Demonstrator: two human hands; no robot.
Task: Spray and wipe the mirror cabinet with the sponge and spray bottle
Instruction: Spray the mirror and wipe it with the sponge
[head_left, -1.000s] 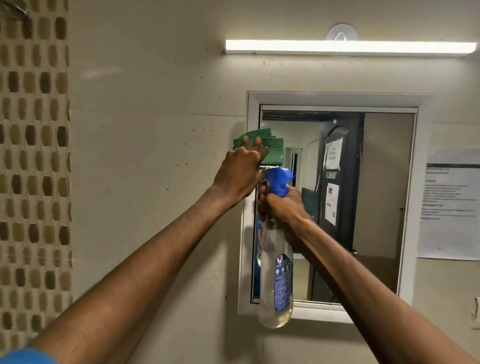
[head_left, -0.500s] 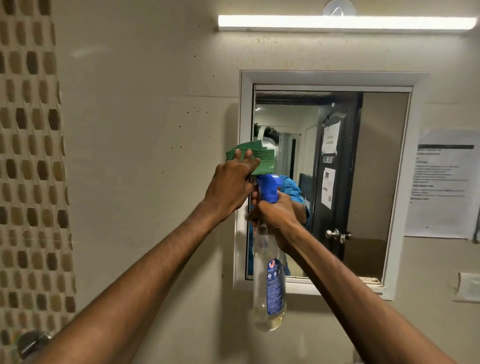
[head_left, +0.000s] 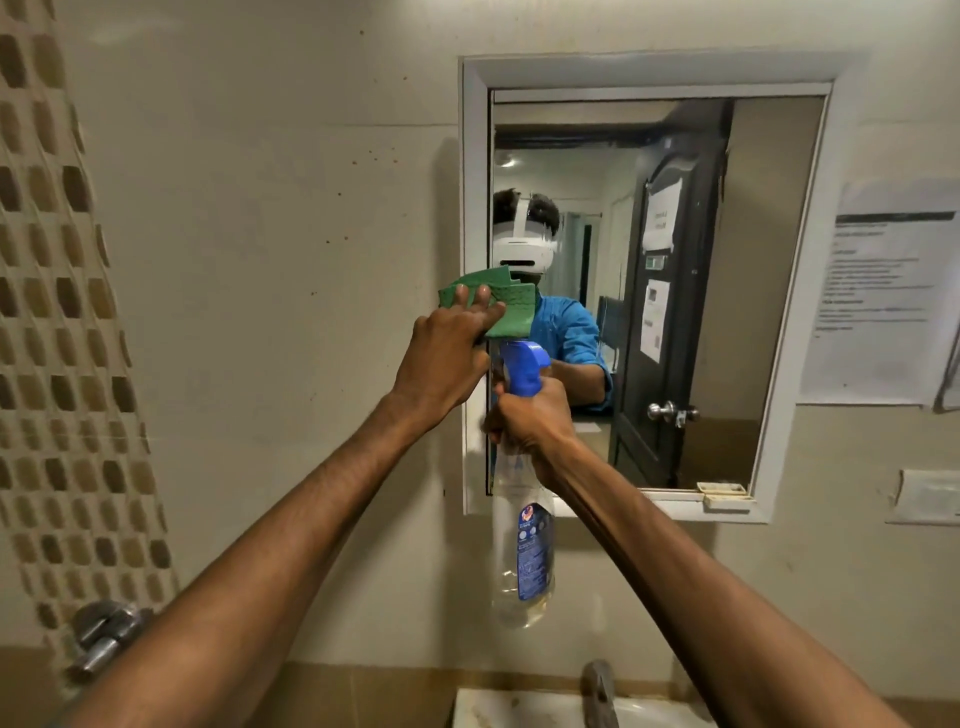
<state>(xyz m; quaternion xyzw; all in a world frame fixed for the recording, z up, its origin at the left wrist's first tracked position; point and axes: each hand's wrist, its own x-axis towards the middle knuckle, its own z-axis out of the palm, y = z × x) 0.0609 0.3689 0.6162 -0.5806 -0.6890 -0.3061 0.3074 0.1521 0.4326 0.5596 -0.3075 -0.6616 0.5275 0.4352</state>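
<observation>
Bathroom mirror cabinet: left hand presses sponge, right hand grips spray bottle; label unreadable.

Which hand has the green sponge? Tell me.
The left hand: its fingers press the green sponge against the mirror cabinet. The right hand grips the spray bottle instead.
</observation>
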